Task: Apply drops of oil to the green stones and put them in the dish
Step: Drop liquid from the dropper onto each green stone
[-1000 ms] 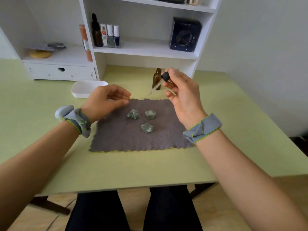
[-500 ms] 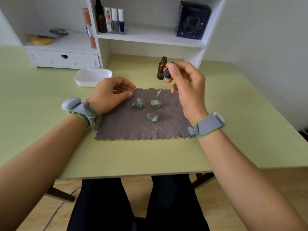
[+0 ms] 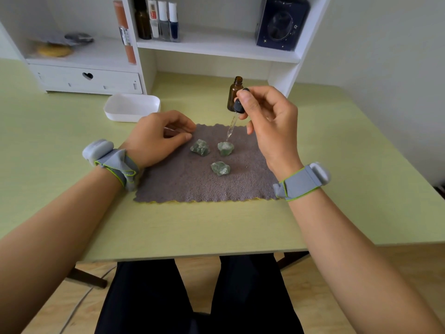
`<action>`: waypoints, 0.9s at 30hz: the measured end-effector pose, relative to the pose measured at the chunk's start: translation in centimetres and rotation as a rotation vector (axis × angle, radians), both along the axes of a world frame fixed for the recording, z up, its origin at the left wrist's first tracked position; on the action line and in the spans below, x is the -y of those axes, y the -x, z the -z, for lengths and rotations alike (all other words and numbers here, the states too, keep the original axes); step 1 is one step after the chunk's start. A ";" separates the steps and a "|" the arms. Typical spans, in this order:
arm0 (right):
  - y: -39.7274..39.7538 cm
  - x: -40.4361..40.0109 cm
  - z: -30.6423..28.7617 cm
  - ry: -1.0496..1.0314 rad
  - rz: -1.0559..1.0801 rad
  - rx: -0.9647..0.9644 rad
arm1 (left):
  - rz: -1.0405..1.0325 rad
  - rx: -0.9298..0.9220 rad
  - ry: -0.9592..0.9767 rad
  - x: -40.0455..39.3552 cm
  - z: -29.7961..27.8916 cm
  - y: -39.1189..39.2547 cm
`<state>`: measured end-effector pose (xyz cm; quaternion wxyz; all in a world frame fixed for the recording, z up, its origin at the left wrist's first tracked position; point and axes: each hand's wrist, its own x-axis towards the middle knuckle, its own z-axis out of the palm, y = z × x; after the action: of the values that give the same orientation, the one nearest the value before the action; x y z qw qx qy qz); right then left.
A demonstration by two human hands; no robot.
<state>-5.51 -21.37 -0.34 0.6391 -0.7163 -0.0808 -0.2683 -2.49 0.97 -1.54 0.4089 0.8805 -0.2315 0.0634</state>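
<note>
Right hand (image 3: 269, 124) grip pinches dropper (image 3: 234, 119) bulb; tip lowered since last frame, now just above rear-right green stone (image 3: 225, 148). First drop imminent. Left hand (image 3: 159, 138) loosely curled, empty.

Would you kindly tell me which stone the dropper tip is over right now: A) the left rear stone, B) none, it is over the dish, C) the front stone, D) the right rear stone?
D: the dropper in the right hand points down at the right rear stone.

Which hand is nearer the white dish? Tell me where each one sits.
Left. The left hand rests on the cloth's edge just in front of the white dish; the right hand holds the dropper farther right.
</note>
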 end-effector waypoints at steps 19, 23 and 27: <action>0.1 -0.1 -0.3 0.030 0.032 0.007 | -0.003 0.006 -0.005 -0.1 0.0 0.2; 0.2 -0.1 -0.3 0.040 0.031 0.008 | -0.002 0.011 -0.018 0.0 0.1 0.2; 0.3 -0.2 -0.3 0.044 0.034 0.007 | -0.002 0.013 -0.021 -0.1 0.1 0.1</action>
<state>-5.78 -21.16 0.01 0.6181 -0.7305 -0.0769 -0.2799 -2.62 1.06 -1.61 0.3980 0.8845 -0.2339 0.0672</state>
